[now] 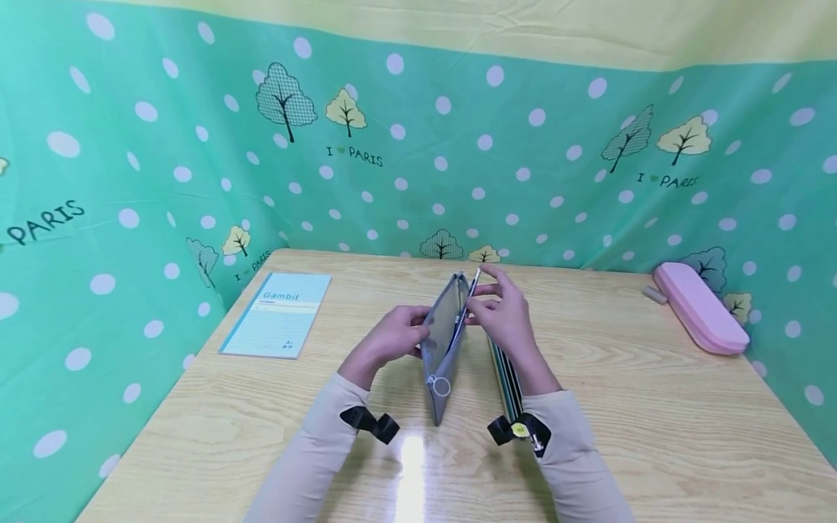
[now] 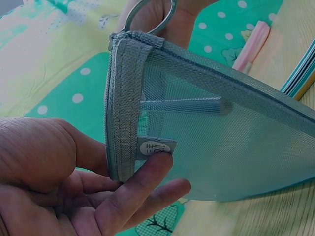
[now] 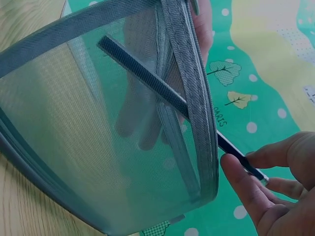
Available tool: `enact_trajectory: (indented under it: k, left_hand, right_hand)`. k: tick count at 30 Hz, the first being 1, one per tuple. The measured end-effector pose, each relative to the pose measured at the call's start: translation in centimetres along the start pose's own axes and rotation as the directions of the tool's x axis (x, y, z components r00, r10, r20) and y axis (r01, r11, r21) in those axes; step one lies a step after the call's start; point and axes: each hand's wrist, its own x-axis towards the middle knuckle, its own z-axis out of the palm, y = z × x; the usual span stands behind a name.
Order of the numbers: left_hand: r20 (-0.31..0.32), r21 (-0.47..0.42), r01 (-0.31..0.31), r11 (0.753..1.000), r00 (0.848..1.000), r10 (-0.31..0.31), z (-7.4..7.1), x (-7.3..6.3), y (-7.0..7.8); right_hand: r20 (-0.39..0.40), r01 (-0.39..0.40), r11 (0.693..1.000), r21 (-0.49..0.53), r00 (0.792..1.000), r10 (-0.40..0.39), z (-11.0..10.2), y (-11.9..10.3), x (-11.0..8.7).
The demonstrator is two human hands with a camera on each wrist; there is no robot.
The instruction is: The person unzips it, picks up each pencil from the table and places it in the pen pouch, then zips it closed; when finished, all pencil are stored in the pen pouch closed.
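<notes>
L hand [image 1: 397, 334] pinched the mesh pouch [image 1: 441, 327] by one edge; R hand [image 1: 502, 312] pinched the pen [image 3: 229, 144], partly inside pouch's mouth. Prob. risks: mouth collapsing if L grip slackened; pen snagging on pouch's zip [image 3: 209, 101] if angled badly.

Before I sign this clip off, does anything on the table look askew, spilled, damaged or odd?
Nothing stands out: no spill or damage shows. The notebook lies flat, the pink case looks intact, and the pen slants partway into the open pouch.
</notes>
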Motion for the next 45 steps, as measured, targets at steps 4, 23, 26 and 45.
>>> enact_trajectory:
  k: [4, 23, 26, 45]
  left_hand:
    - [0.003, 0.008, 0.005, 1.0, 1.0, -0.005, 0.1, 0.0, 0.0]
    - [-0.005, 0.01, -0.015, 1.0, 1.0, 0.015, 0.2, 0.4, 0.1]
    - [-0.006, 0.009, -0.01, 1.0, 1.0, 0.01, 0.3, 0.4, 0.2]
    - [-0.021, 0.021, 0.033, 0.999, 0.999, -0.033, -0.1, 0.6, -0.2]
  right_hand:
    - [0.021, 0.004, 0.999, -0.032, 1.0, -0.003, 0.1, 0.2, -0.1]
    - [-0.014, 0.082, 0.972, -0.219, 0.996, -0.087, -0.3, 0.1, 0.0]
    - [-0.021, 0.083, 0.976, -0.201, 0.996, -0.089, -0.7, 0.0, 0.0]
    - [0.087, 0.029, 0.966, -0.258, 0.996, -0.006, -3.6, 1.0, 0.5]
